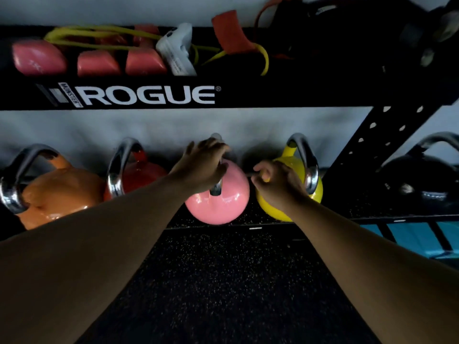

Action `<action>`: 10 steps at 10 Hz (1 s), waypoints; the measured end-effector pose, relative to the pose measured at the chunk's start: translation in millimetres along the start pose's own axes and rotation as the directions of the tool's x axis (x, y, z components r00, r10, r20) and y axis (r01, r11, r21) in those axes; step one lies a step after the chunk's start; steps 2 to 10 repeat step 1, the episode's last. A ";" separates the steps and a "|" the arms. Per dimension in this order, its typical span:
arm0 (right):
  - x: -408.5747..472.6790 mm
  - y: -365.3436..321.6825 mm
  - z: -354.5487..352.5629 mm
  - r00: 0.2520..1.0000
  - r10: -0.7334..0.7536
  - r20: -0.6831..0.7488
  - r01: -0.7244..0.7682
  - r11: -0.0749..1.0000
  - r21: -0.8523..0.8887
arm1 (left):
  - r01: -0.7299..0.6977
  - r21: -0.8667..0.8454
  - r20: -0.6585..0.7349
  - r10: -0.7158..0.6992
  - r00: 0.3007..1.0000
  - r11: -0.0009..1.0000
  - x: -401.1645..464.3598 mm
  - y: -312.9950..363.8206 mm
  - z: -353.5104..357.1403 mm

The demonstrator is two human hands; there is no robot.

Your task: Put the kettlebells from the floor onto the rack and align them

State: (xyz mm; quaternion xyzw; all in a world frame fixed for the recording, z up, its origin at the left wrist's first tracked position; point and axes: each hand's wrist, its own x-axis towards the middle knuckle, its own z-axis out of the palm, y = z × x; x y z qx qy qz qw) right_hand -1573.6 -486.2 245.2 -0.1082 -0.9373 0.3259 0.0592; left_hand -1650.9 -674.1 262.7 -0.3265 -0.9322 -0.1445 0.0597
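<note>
Several kettlebells with chrome handles stand in a row on the lower shelf of the black rack (253, 225): orange (57, 194), red (144, 177), pink (223, 204) and yellow (290, 207). My left hand (201, 165) is wrapped around the pink kettlebell's handle from above. My right hand (275, 182) rests against the left side of the yellow kettlebell with its fingers curled; whether it grips anything I cannot tell.
The upper shelf with the ROGUE beam (149, 95) holds pink dumbbells (96, 63), yellow and red bands and a white device. A black kettlebell (419, 182) sits right of the perforated upright (377, 135). Speckled black floor lies below, with blue mats (417, 239) at right.
</note>
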 end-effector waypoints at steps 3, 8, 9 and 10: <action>-18.7 13.6 -12.7 0.999 -0.031 0.026 0.033 0.998 -0.061 | -0.068 0.077 0.075 0.063 0.995 0.995 -15.3 21.6 -1.2; -18.7 13.6 -12.7 0.999 -0.031 0.026 0.033 0.998 -0.061 | -0.068 0.077 0.075 0.063 0.995 0.995 -15.3 21.6 -1.2; -18.7 13.6 -12.7 0.999 -0.031 0.026 0.033 0.998 -0.061 | -0.068 0.077 0.075 0.063 0.995 0.995 -15.3 21.6 -1.2; -18.7 13.6 -12.7 0.999 -0.031 0.026 0.033 0.998 -0.061 | -0.068 0.077 0.075 0.063 0.995 0.995 -15.3 21.6 -1.2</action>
